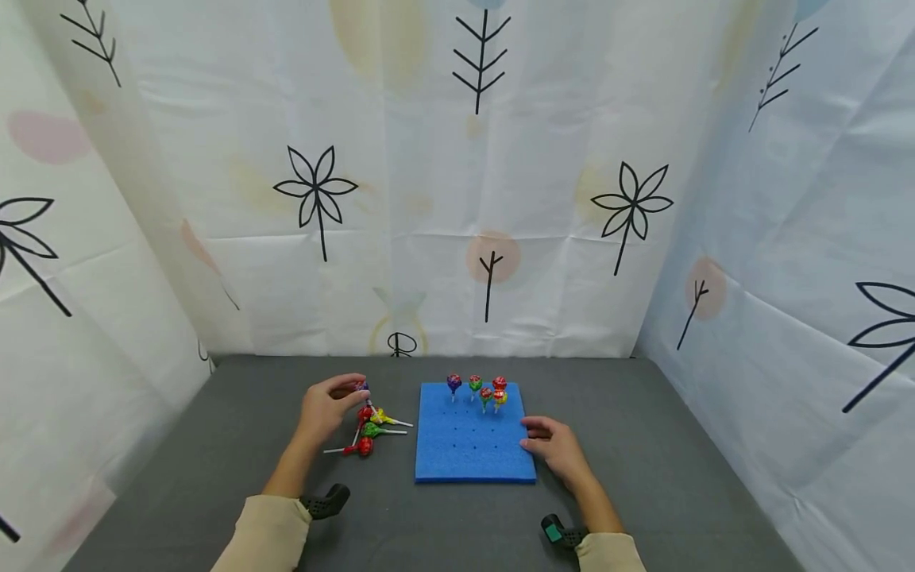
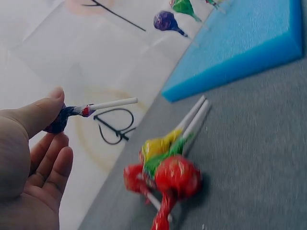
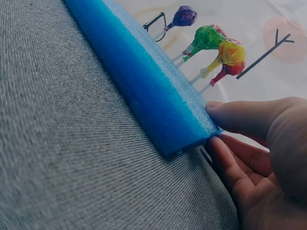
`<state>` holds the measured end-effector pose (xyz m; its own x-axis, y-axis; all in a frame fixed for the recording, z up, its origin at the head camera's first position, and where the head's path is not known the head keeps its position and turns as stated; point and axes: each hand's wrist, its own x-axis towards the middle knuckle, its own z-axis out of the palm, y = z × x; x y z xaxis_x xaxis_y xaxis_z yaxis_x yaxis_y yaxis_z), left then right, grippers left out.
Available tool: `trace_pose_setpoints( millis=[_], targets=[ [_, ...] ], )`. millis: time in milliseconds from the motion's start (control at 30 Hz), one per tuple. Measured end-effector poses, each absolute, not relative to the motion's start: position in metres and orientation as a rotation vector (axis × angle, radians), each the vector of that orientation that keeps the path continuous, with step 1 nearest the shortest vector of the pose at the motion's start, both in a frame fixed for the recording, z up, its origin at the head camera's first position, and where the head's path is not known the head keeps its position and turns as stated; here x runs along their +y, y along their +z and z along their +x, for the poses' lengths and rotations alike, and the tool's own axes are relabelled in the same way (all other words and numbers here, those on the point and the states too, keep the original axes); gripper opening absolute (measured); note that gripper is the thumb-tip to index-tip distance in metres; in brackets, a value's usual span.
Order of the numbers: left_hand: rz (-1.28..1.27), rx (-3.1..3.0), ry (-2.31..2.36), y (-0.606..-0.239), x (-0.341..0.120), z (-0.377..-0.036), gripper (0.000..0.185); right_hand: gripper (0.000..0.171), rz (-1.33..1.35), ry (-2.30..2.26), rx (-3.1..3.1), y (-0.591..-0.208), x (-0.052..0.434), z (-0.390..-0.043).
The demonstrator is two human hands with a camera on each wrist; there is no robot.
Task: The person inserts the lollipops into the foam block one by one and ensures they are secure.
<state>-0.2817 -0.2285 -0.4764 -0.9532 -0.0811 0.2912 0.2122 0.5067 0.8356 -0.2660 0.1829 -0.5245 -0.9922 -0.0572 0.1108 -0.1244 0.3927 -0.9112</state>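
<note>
Fingers of the left hand (image 1: 327,407) pinch a purple lollipop (image 2: 61,118) — right hand (image 1: 556,447) grips the foam board (image 1: 472,445), steadying it.

Right hand (image 3: 268,158) at lower right, thumb laid on the top edge of the blue foam block (image 3: 144,91) at its near corner, fingers against the corner's side where it meets the grey cloth (image 3: 62,158). Beyond the thumb, lollipops stand in the foam: purple (image 3: 184,16) farthest, then green (image 3: 207,37), yellow (image 3: 231,51) and red (image 3: 235,70), close together.
</note>
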Motion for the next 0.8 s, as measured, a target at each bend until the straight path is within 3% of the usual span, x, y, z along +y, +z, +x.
trace_pose_setpoints(
  millis=[267,800],
  targets=[
    [-0.118,-2.404,-1.454,-0.479,-0.21,-0.286,0.037,0.031,0.168,1.69,-2.569,-0.525,0.183,-0.267],
    [-0.154,-2.234,-1.531,-0.492,-0.155,-0.29,0.024,0.031,0.167,1.684,-2.579,-0.525,0.183,-0.267]
  ],
)
